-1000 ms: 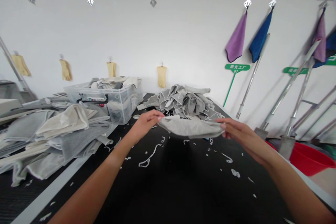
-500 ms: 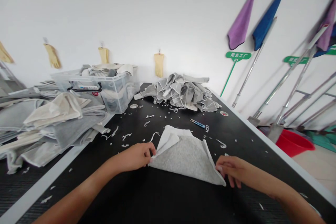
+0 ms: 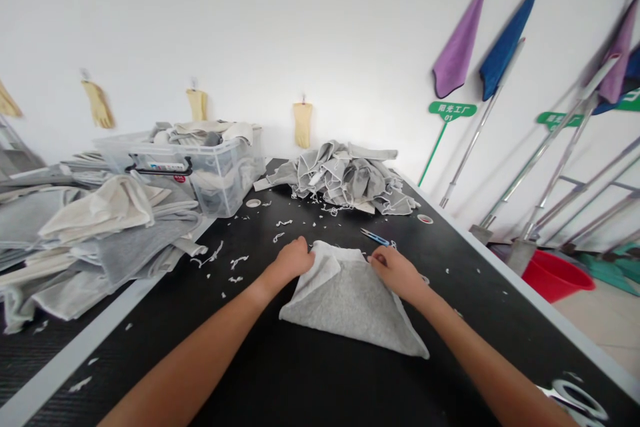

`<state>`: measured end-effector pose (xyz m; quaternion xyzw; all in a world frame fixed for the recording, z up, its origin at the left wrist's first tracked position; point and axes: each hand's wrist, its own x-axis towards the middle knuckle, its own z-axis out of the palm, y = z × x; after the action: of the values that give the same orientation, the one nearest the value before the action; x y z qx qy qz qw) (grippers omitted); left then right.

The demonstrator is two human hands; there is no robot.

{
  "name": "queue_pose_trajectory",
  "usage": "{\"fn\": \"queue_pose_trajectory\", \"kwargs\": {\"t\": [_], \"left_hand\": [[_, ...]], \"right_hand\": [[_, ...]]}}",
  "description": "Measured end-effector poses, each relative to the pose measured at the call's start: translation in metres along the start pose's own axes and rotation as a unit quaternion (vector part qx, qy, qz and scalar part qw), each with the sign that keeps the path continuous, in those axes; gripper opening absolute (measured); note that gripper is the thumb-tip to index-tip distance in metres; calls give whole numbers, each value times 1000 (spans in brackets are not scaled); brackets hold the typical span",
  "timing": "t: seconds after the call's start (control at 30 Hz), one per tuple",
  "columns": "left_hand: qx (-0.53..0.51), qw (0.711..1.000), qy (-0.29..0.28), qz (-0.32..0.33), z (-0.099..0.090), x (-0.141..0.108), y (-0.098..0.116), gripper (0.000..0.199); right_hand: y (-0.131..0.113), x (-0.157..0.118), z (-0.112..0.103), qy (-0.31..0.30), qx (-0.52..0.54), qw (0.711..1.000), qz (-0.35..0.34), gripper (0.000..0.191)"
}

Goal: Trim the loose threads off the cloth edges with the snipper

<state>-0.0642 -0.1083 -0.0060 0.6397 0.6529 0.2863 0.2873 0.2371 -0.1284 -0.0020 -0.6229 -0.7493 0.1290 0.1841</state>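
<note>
Left hand (image 3: 296, 257): pinches the far-left corner of the folded, light-grey fabric cloth (image 3: 357, 307).
Right hand (image 3: 397, 273): grips its far-right corner.
Place: black worktop (image 3: 310, 387), between left and right edges.

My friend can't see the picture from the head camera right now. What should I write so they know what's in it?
Two bare hands, left and right, touch the far edge of a gray cloth on a black table. Small blue snips and a heap of gray cloths lie beyond.
</note>
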Motion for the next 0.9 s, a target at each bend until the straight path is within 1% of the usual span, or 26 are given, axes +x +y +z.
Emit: {"fn": "queue_pose_trajectory", "kwargs": {"t": [0.07, 0.13, 0.23, 0.3, 0.37, 0.43, 0.5, 0.53, 0.6, 0.67, 0.73, 0.83, 0.9], "left_hand": [[-24, 1000, -10, -5, 7, 14, 2, 19], [-31, 999, -23, -1, 12, 23, 5, 22], [-44, 999, -29, -11, 17, 28, 9, 18], [-87, 994, -55, -32, 19, 27, 10, 11], [-156, 982, -93, -62, 20, 25, 10, 7], [-224, 964, -112, -91, 18, 25, 9, 20], [-282, 947, -113, -101, 16, 25, 8, 33], [-309, 939, -119, -99, 14, 26, 7, 37], [-355, 919, -147, -93, 12, 27, 5, 37], [-385, 900, -183, -95, 11, 29, 2, 36], [-400, 889, -199, -100, 11, 30, 0, 36], [-421, 882, -192, -97, 12, 32, -2, 38], [-428, 881, -179, -93, 13, 32, -2, 39]], "right_hand": [[-5, 14, 7, 6, 3, 1000, 2, 28], [-8, 24, 15, -4, 11, 1000, 15, 28], [-9, 35, 24, -40, 32, 998, 41, 23], [-8, 39, 27, -59, 44, 996, 46, 20], [-6, 42, 26, -57, 69, 995, 45, 22], [-5, 41, 21, -49, 130, 989, 56, 23], [-4, 38, 14, -74, 218, 970, 84, 22], [-4, 36, 10, -95, 258, 956, 103, 21], [-4, 32, 5, -134, 315, 930, 137, 22], [-4, 29, 2, -147, 343, 915, 156, 24], [-4, 28, 0, -152, 361, 907, 156, 22], [-5, 28, -1, -167, 367, 903, 150, 21], [-5, 28, -2, -167, 353, 910, 142, 21]]}}
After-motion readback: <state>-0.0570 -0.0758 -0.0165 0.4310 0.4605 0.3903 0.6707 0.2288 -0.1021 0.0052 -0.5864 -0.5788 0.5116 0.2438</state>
